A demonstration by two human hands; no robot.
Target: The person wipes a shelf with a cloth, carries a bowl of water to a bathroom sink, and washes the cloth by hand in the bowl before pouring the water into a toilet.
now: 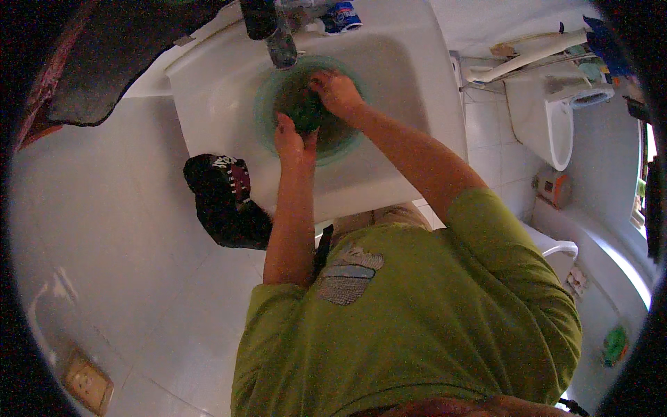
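A round, translucent green basin [264, 133] sits inside the white sink [365, 194], holding dark, murky contents. Both hands are in the basin on a dark green, wet-looking item [305, 108], perhaps cloth; its shape is unclear in the dim light. My left hand [293, 138] grips its near side, thumb on the left. On its upper right, the fingers of my right hand [337, 94] curl over the edge. Black fabric [224, 200] with white and dark red print hangs over the sink's near left edge, beside my left forearm.
Above the basin hangs a dark tap-like fitting [281, 49]. A blue-and-white packet [341, 19] lies on the sink's back ledge. Dark cloth [109, 62] hangs at upper left. To the right are a white wall fixture [542, 117] and a white bucket-like container [555, 253].
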